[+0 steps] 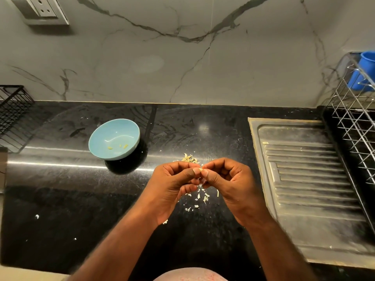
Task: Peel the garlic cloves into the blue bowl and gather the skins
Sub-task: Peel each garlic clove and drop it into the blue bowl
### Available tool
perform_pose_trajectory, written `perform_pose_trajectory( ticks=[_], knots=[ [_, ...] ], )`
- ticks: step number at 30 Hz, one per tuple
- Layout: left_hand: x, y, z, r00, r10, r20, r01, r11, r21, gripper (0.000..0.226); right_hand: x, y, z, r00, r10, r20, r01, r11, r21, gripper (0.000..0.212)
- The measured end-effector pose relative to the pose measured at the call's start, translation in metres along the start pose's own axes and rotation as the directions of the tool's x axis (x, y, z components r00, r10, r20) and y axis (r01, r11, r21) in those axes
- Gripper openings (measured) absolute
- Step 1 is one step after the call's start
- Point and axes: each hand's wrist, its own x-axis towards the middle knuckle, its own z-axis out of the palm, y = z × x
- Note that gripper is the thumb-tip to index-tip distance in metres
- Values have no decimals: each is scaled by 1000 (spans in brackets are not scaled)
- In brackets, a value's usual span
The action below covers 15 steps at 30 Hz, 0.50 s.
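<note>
A light blue bowl (95,142) sits tilted on the black counter, left of centre, with a few peeled garlic pieces (118,147) inside. My left hand (172,183) and my right hand (227,179) meet over the counter's middle, fingers curled, both pinching one small garlic clove (201,169) between thumbs and fingertips. A little pile of unpeeled cloves (189,158) lies just behind my hands. Loose white skins (199,197) are scattered on the counter below my hands.
A steel sink drainboard (304,179) takes up the right side, with a wire dish rack (357,122) holding a blue cup (363,72) beyond it. A black wire basket (12,116) stands at the far left. Marble wall behind.
</note>
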Motion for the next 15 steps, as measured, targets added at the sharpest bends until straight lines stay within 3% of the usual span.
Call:
perform_pose_trajectory(
  ticks=[7,12,15],
  knots=[
    [2,0,-7,999,-41,24,42,999,-29,17,-2,2,6,999,-26,-48,21,996,-89,7],
    [5,-3,-11,1000,31,-1,-31,998,45,16,-2,3,11,997,-40,-65,29,986,-163,8],
    [7,1,-16,999,27,18,-28,999,28,17,-1,0,19,996,-12,-91,1,994,-113,24]
  ],
)
